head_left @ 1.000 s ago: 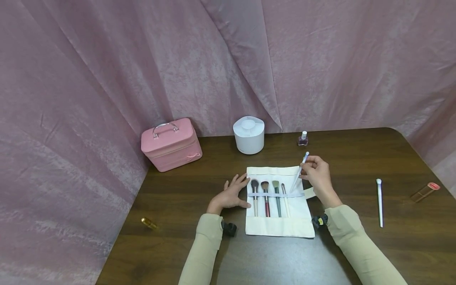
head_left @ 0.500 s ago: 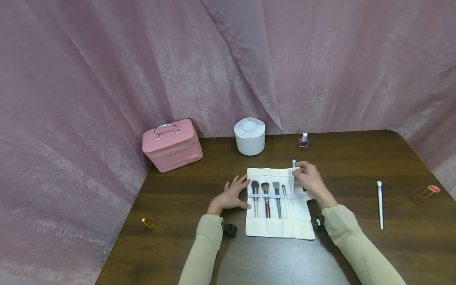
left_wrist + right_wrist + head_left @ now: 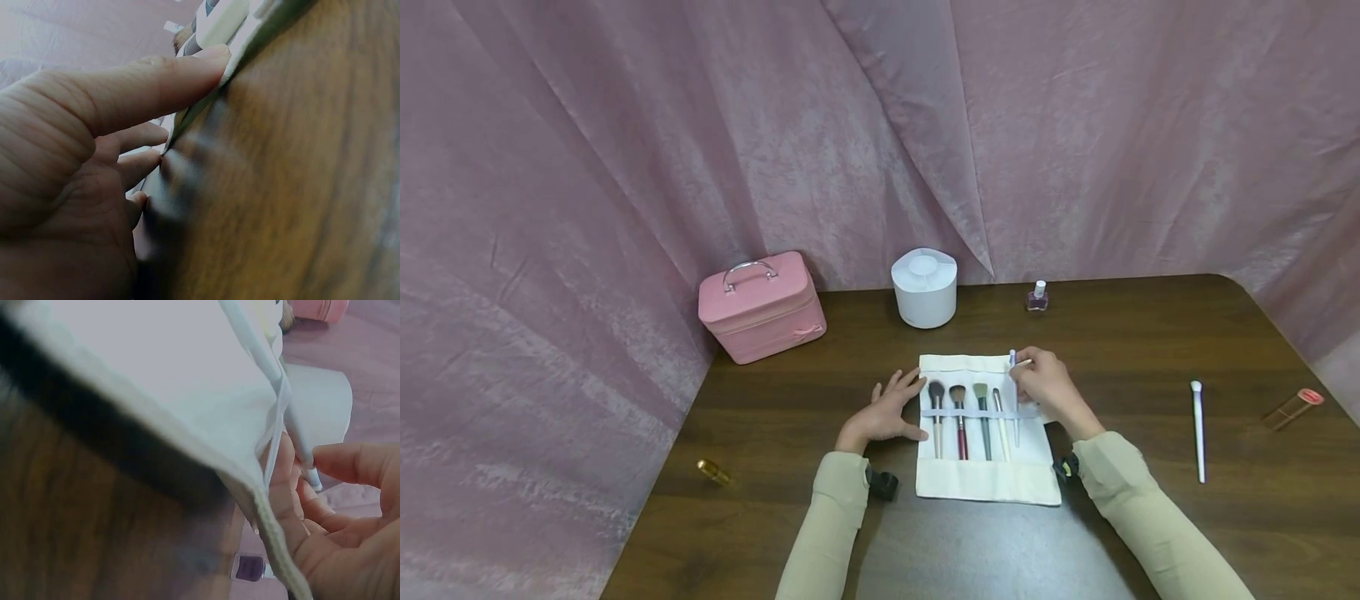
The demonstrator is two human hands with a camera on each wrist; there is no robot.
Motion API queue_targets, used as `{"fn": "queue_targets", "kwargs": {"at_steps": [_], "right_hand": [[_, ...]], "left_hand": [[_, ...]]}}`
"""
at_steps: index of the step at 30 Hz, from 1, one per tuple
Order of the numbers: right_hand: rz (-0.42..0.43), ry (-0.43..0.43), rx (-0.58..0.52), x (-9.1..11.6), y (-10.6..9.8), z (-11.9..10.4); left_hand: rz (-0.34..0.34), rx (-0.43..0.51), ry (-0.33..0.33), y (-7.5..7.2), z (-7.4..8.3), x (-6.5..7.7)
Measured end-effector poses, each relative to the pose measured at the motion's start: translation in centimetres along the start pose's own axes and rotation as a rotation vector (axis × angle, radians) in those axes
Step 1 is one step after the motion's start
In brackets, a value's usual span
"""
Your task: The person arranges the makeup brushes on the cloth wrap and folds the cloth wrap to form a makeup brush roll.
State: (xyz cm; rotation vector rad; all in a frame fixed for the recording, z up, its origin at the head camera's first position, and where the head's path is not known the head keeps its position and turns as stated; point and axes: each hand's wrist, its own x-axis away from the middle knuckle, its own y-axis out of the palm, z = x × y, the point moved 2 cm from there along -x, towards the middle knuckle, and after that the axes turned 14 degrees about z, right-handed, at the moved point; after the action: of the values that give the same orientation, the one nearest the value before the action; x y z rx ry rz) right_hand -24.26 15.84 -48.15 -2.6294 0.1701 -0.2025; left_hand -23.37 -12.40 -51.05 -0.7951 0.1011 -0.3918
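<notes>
White, slim and straight, tinged lilac at its upper end, the brush sits near the 3 o'clock edge of the cream roll. In the head view its long axis runs from 12 to 6 o'clock, lilac end at 12 and thin end at 6. Its shaft crosses the roll's lilac strap.

The right grip is narrow, pinching the brush near its upper end between thumb and fingers. At the roll's 9 o'clock edge, the left grip is spread wide, thumb and fingertips touching the cloth.

Four more brushes cross the strap toward 9 o'clock, nearly parallel to the first: a slim white one, a green one, a red-handled one and a dark-headed one.

Around them on the brown tabletop, read from the brush: a purple bottle with a white cap between 12 and 1; a loose white brush near 3, white head toward 12; a red-ended tube farther out at 3; a gold tube between 8 and 9; a pink case toward 10; a white pot between 10 and 11. Pink curtain hangs behind.
</notes>
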Motion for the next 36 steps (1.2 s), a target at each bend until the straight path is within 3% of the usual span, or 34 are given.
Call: {"fn": "queue_targets", "kwargs": {"at_steps": [10, 17, 25, 36], "right_hand": [[0.030, -0.045, 0.110, 0.4, 0.1, -0.1], [0.060, -0.121, 0.281, 0.7, 0.0, -0.3], [0.034, -0.184, 0.492, 1.4, 0.4, -0.8], [-0.007, -0.168, 0.557, 1.6, 0.8, -0.9]], "left_hand": [[-0.002, 0.002, 0.001, 0.0, 0.1, 0.1], [-0.007, -0.004, 0.000, 0.0, 0.0, 0.0], [-0.004, 0.001, -0.001, 0.0, 0.0, -0.1], [-0.003, 0.002, 0.011, 0.0, -0.1, 0.1]]}}
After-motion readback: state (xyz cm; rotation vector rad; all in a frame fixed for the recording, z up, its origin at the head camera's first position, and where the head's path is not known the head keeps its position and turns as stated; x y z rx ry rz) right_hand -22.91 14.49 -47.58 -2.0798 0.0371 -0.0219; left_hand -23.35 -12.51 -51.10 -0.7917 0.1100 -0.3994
